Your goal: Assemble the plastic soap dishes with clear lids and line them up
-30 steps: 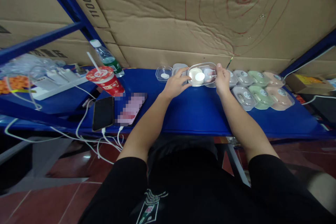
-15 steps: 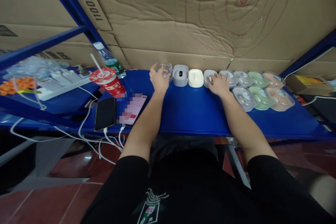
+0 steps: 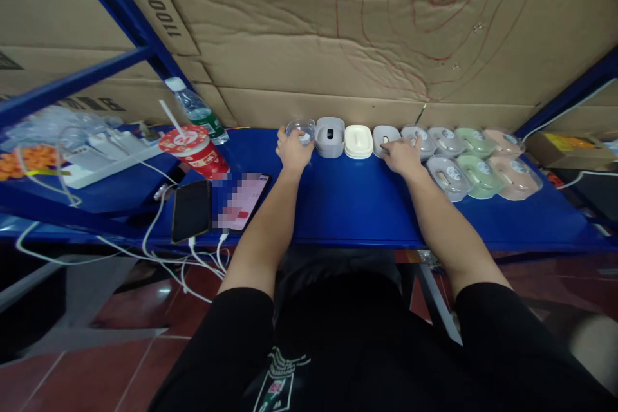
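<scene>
My left hand (image 3: 293, 150) is closed around a small clear round container (image 3: 300, 130) with a white piece inside, at the back of the blue table (image 3: 357, 206). Right of it stand a grey case (image 3: 330, 136), a cream case (image 3: 358, 141) and a pale grey case (image 3: 386, 136) in a row. My right hand (image 3: 403, 156) lies on the near edge of the pale grey case, fingers bent over it.
Several grey, green and pink lidded cases (image 3: 477, 164) sit in two rows at the right. A red cup with a straw (image 3: 193, 148), a water bottle (image 3: 196, 109), two phones (image 3: 192, 209) on cables and a white power strip (image 3: 101, 154) lie at the left. Cardboard backs the table.
A second ago both hands held a clear lid over the cream case. They have since parted: the left went to the clear round container, the right to the pale grey case.
</scene>
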The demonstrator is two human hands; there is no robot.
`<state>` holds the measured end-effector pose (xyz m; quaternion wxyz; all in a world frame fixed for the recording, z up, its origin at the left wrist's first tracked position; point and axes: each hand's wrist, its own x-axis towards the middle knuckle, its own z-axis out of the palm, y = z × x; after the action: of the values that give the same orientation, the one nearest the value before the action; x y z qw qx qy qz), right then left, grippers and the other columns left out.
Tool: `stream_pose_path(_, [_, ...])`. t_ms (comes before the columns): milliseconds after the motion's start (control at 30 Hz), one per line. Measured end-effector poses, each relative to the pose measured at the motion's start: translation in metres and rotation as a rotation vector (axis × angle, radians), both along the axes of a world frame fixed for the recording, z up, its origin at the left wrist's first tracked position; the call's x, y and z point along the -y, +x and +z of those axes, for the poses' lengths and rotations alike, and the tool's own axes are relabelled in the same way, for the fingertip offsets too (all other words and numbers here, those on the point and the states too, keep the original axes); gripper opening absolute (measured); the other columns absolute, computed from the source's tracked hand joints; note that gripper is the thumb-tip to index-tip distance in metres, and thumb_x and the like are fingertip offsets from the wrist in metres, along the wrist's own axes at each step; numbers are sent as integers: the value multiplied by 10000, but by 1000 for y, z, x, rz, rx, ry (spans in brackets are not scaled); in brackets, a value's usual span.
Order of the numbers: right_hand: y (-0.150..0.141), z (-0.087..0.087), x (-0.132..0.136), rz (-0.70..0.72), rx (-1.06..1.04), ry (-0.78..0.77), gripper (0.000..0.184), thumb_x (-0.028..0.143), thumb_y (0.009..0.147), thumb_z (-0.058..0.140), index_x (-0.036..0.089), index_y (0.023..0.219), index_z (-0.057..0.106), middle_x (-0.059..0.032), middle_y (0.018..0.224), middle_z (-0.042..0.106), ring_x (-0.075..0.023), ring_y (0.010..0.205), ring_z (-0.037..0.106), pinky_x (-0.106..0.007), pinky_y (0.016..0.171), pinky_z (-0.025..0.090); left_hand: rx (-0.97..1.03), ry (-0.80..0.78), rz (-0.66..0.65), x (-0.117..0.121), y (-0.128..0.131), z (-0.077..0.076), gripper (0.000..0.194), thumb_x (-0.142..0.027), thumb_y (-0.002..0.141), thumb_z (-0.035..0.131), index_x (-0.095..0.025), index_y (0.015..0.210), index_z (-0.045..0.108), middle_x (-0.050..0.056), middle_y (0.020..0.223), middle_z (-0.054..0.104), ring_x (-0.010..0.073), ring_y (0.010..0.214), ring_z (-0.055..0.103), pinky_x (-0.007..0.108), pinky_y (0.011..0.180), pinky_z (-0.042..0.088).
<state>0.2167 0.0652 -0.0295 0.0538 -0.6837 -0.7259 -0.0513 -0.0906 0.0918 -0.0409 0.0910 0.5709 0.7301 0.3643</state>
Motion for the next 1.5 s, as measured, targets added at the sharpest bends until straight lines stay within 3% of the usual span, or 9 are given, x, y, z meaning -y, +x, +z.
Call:
stream_pose_path(233, [-3, 4, 2, -6, -109, 93, 403, 299, 1076, 548, 251, 1410, 767, -186, 1346, 791, -397, 1364, 654, -760, 1254, 271, 25, -36, 19, 4, 2, 6, 524, -218, 891, 821, -239, 1397, 685, 182, 1787, 325, 416, 1571, 487, 582, 1281, 431])
stream_pose_path(400, [-5, 9, 1, -6, -230, 224, 423, 294, 1080, 526, 225, 1435, 745, -186, 1380, 780, -410, 1336, 686, -744, 1235, 336, -24, -38, 32, 5, 5, 8, 626, -210, 873, 795, -256, 1474, 627, 170, 1790, 340, 399, 1636, 392, 614, 1355, 283])
stream_pose_path(567, [-16, 13, 3, 120, -411, 337, 522, 347, 1114, 419, 184, 1557, 642, -158, 1511, 716, -333, 1395, 660, -523, 1196, 485, -56, 106, 59, 8, 6, 12, 612, -220, 894, 757, -269, 1487, 611, 155, 1766, 399, 381, 1668, 322, 615, 1342, 282])
stream_pose_path(667, [-32, 13, 13, 184, -493, 362, 571, 388, 1134, 345, 215, 1624, 582, -124, 1558, 688, -296, 1431, 638, -454, 1178, 512, -70, 310, -116, 15, 13, 15, 423, -245, 986, 663, -261, 1409, 664, 137, 1617, 579, 345, 1552, 494, 555, 1279, 407])
stream_pose_path(833, [-63, 4, 28, 267, -718, 325, 622, 500, 1139, 314, 238, 1643, 567, -101, 1513, 720, -278, 1363, 687, -450, 1137, 561, -124, 407, -693, 37, 47, 12, 342, -356, 1040, 659, -262, 1366, 696, 89, 1371, 730, 247, 1204, 720, 396, 1060, 589])
stream_pose_path(967, [-73, -1, 31, 360, -870, 253, 654, 562, 1122, 332, 234, 1634, 571, -101, 1444, 760, -282, 1315, 715, -473, 1117, 584, -144, 389, -756, 45, 62, 6, 276, -322, 1083, 610, -253, 1334, 702, 79, 1306, 754, 234, 1146, 741, 375, 1006, 605])
stream_pose_path(1100, [-64, 4, 28, 371, -653, 258, 650, 519, 1100, 413, 191, 1649, 531, -127, 1617, 639, -300, 1525, 563, -512, 1272, 444, -161, 420, -647, 37, 46, 9, 315, -262, 1127, 460, -240, 1309, 716, 88, 1304, 748, 248, 1228, 709, 375, 1029, 593])
stream_pose_path(1267, [-35, 6, 16, 146, -271, 255, 623, 416, 1064, 476, 145, 1623, 537, -176, 1698, 541, -394, 1634, 392, -667, 1331, 251, -179, 366, -488, 21, 22, 9, 433, -170, 1082, 457, -266, 1420, 711, 108, 1359, 681, 263, 1200, 708, 383, 978, 609])
stream_pose_path(1500, [-11, 2, 6, -25, 49, 51, 367, 325, 966, 589, 152, 1188, 825, -212, 1271, 805, -401, 1299, 683, -697, 1295, 270, -209, 254, -481, 10, 19, -2, 466, -142, 1051, 484, -311, 1397, 745, 116, 1349, 666, 295, 1193, 710, 428, 976, 613])
